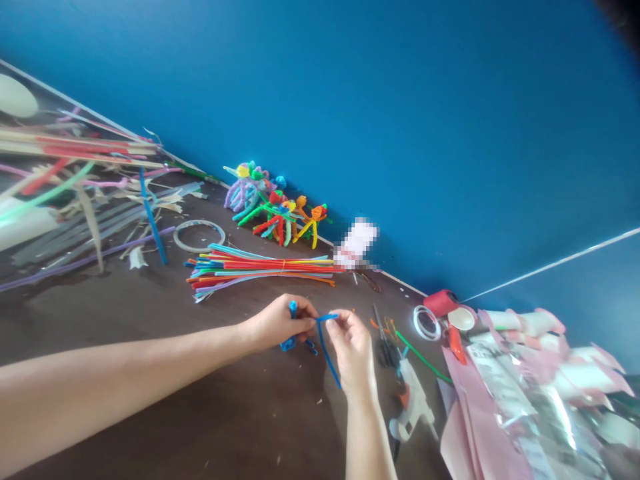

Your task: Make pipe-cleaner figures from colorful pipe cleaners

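Note:
Blue pipe cleaners (330,360) are between my two hands, over the dark tabletop. My left hand (283,323) is closed on a blue piece with a coiled part that pokes out above and below the fingers. Thumb and fingers of my right hand (353,343) pinch a blue strand near the left hand, and one end of it hangs down beside the palm. Exactly how the strands join is hidden by the fingers. Behind the hands lies a banded bundle of coloured pipe cleaners (265,268).
Finished-looking pipe cleaner figures (280,207) stand by the blue wall (350,100). To the right lie scissors (385,347), a glue gun (413,403), tape rolls (427,323) and pink paper (467,427). Sticks and scraps (90,153) pile up at left, near a clear ring (199,223).

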`<move>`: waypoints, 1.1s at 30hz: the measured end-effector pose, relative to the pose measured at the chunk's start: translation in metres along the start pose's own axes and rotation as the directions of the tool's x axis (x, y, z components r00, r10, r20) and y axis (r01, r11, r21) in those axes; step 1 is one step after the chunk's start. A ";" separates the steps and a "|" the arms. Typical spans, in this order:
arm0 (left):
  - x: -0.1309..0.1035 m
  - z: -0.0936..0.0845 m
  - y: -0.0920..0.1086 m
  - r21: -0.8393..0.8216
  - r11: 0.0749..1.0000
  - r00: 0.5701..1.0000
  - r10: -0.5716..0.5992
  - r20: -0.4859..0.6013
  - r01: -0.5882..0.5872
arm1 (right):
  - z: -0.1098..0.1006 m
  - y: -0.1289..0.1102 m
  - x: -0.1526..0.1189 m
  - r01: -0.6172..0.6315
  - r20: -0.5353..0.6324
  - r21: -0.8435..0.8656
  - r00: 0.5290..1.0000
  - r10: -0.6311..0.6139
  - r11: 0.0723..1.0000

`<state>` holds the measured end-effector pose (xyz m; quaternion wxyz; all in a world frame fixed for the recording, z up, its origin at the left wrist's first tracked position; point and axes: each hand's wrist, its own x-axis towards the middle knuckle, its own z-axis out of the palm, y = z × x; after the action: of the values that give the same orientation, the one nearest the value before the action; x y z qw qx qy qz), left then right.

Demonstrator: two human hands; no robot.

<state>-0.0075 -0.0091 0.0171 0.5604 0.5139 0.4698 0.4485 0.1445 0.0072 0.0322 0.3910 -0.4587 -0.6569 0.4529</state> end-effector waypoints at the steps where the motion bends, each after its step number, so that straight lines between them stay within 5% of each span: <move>1: 0.001 0.000 0.000 -0.029 1.000 1.000 -0.007 -0.023 0.006 | 0.001 0.001 0.000 0.000 0.030 0.022 1.000 0.000 1.000; 7: 0.003 -0.002 0.003 -0.083 0.994 0.995 -0.075 -0.062 0.070 | 0.002 0.008 0.000 -0.073 0.146 0.004 0.987 0.072 0.997; 13: 0.003 -0.007 0.004 -0.147 0.965 0.974 -0.203 0.095 0.216 | 0.000 0.004 0.000 -0.046 0.211 -0.042 0.976 0.054 0.998; 17: 0.005 -0.014 0.002 -0.173 0.941 0.941 -0.248 0.231 0.290 | -0.006 0.003 0.000 -0.049 0.379 -0.150 0.920 0.103 0.987; 23: 0.004 -0.021 0.006 -0.006 0.939 0.865 -0.313 0.393 0.343 | -0.020 0.000 0.005 0.098 0.510 -0.248 0.859 0.044 0.964; 26: 0.003 -0.020 0.009 0.175 0.946 0.843 -0.323 0.431 0.273 | -0.024 -0.004 0.005 0.152 0.525 -0.312 0.851 0.037 0.938; 29: 0.001 -0.016 0.011 0.440 0.895 0.897 -0.247 0.365 0.067 | -0.022 -0.010 0.001 0.222 0.437 -0.459 0.899 0.001 0.860; 33: -0.004 -0.006 0.009 0.674 0.734 0.994 0.019 0.105 -0.085 | -0.011 -0.018 -0.012 0.253 0.220 -0.666 0.966 -0.139 0.702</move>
<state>-0.0146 -0.0113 0.0265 0.3433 0.7151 0.5602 0.2386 0.1532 -0.0045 0.0510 0.1869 -0.4622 -0.8508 0.1660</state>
